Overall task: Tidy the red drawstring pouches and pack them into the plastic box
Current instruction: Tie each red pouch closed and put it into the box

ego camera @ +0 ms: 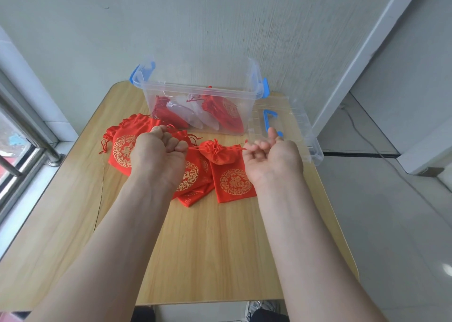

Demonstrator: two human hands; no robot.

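Cinching a pouch (219, 154) above the table's (195, 248) middle, I have left grip (159, 155) and right grip (271, 157) each pinching its cord (192, 148), and next I'd lift it into the box (195, 92) at the far edge.
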